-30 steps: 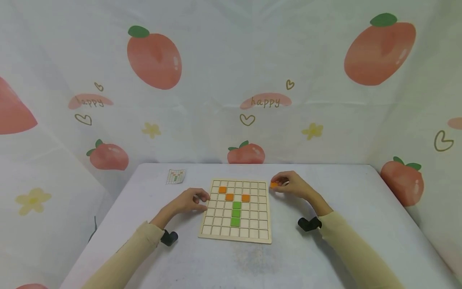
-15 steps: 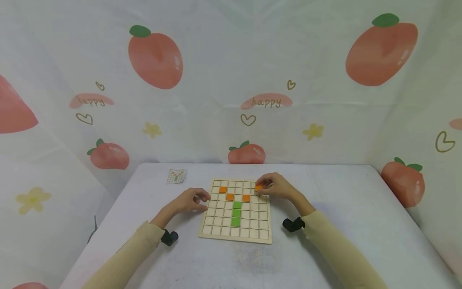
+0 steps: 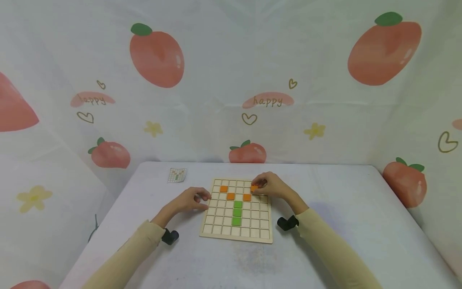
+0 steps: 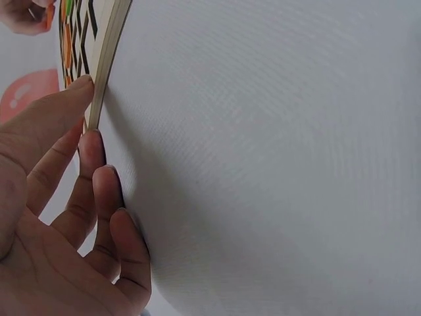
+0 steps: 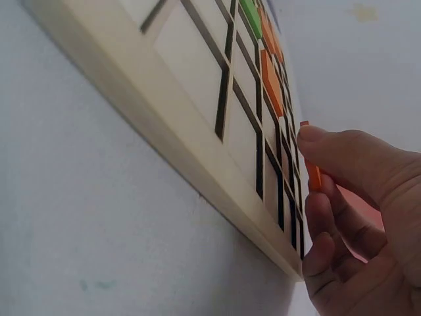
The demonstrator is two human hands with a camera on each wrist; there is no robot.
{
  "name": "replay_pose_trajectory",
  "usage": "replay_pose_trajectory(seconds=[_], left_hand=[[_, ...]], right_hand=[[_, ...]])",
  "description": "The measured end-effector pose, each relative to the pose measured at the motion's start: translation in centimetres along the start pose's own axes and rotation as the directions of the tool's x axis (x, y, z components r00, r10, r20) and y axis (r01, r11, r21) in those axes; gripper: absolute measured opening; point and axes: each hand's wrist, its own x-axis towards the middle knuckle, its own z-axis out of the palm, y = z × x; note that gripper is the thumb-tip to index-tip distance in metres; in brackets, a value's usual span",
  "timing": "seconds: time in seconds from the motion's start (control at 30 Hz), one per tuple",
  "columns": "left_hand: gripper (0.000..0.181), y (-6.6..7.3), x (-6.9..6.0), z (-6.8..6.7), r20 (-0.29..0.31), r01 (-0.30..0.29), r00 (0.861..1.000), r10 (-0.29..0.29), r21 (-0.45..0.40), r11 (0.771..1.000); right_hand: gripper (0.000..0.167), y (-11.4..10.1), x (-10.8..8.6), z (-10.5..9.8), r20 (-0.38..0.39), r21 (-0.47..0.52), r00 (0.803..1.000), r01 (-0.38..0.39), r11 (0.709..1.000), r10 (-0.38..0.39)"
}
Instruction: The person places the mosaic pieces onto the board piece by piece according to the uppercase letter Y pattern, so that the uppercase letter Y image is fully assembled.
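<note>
A wooden grid board (image 3: 234,239) lies flat on the table. Three orange tiles (image 3: 230,196) and a column of three green tiles (image 3: 237,212) sit in its cells. My right hand (image 3: 272,186), over the board's upper right part, pinches another orange tile (image 5: 312,174) between thumb and fingers; the tile looks tilted in the right wrist view. On the other side, my left hand (image 3: 189,199) rests against the board's left edge with loosely bent fingers. The left wrist view shows its thumb (image 4: 77,89) and fingertips touching that edge (image 4: 105,62).
A small printed card (image 3: 177,175) with a coloured grid pattern lies at the table's back left. White table surface (image 3: 332,200) surrounds the board. Behind stands a white curtain (image 3: 209,128) printed with fruit.
My right hand has moved left from beside the board to above its upper right cells, carrying the orange tile. My left hand has stayed at the left edge.
</note>
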Motion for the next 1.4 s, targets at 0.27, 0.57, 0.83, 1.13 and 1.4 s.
replay_pose_trajectory(seconds=[0.27, 0.57, 0.83, 1.13, 1.4], left_hand=[[0.03, -0.1, 0.2, 0.0, 0.005, 0.026, 1.0, -0.026, -0.007, 1.0], [0.03, -0.1, 0.2, 0.1, 0.006, 0.027, 1.0, -0.027, -0.009, 1.0], [0.031, 0.1, 0.1, 0.2, 0.007, 0.036, 0.999, -0.036, -0.006, 0.999], [0.03, 0.4, 0.1, 0.1, 0.002, 0.045, 0.999, -0.045, 0.009, 0.999], [0.029, 0.4, -0.4, -0.2, -0.023, 0.008, 1.0, -0.007, 0.027, 1.0]], right_hand=[[0.022, 0.0, -0.1, -0.2, 0.032, 0.004, 0.999, -0.039, 0.999, 0.039], [0.021, 0.1, -0.1, -0.2, 0.037, -0.015, 0.998, -0.054, 0.998, 0.054], [0.022, 0.0, -0.1, 0.1, 0.028, -0.024, 0.997, -0.072, 0.997, 0.073], [0.025, -0.3, -0.4, -0.3, 0.037, -0.026, 0.997, -0.069, 0.997, 0.07], [0.026, 0.1, -2.3, -2.1, 0.0, -0.012, 0.999, -0.046, 0.999, 0.046]])
